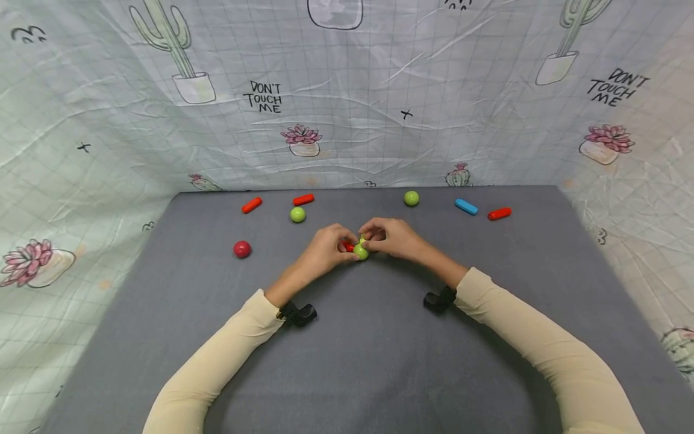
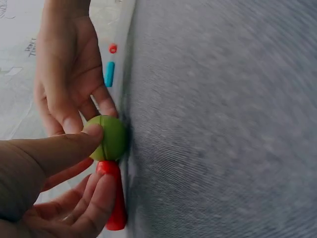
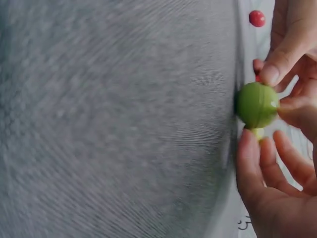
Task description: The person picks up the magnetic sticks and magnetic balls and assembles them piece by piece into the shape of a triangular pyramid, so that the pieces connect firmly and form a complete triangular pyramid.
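A green ball (image 1: 360, 252) sits at the table's middle, between both hands. My left hand (image 1: 327, 248) holds it with the thumb on its near side. The left fingers lie along a red stick (image 2: 117, 201) that meets the ball end-on, as the left wrist view shows. From the other side my right hand (image 1: 397, 239) pinches a small yellow piece (image 3: 258, 133) against the ball, its thumb touching the ball. Most of the yellow piece is hidden by the ball and the fingers.
Toward the back left lie two red sticks (image 1: 252, 205), a green ball (image 1: 297, 214) and a red ball (image 1: 242, 249). At the back right are another green ball (image 1: 411, 198), a blue stick (image 1: 466, 207) and a red stick (image 1: 499, 214). A printed cloth (image 1: 358, 120) hangs behind the grey table (image 1: 358, 355).
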A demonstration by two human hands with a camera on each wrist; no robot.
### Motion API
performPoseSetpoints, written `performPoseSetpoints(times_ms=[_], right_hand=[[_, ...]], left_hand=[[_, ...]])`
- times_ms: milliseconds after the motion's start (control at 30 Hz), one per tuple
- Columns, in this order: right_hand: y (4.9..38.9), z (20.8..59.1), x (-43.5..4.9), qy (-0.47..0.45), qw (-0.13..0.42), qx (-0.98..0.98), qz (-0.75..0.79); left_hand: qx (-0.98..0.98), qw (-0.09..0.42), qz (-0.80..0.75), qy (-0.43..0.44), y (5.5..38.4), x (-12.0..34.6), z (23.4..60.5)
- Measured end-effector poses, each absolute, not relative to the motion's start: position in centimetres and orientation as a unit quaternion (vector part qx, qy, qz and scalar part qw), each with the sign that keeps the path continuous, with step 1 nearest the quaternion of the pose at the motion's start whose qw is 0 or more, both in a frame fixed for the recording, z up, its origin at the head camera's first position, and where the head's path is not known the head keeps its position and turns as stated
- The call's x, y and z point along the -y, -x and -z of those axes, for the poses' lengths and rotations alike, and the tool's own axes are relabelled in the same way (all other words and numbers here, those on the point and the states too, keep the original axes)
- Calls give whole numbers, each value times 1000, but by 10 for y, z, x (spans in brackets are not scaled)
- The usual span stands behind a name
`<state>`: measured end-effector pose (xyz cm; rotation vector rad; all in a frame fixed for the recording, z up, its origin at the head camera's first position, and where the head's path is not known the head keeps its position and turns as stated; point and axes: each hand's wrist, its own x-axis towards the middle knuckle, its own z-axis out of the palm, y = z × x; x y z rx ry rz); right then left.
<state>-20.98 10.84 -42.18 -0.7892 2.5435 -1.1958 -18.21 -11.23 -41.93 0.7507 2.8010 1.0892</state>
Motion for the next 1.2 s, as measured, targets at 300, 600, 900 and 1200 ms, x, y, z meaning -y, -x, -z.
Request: performPoseSetpoints(times_ms=[300, 600, 900, 1200], right_hand=[[207, 425, -106, 284, 105, -868, 393], [208, 424, -112, 290, 123, -862, 397], [211, 421, -119, 302, 136, -865, 376], [212, 421, -116, 303, 127, -864, 382]], left_hand=[[-895, 25, -405, -188, 186, 140, 402], [-899, 26, -400, -175, 186, 151, 403], [-923, -67, -351, -142, 196, 170, 407], [-928, -128, -337, -93, 218, 207, 409]])
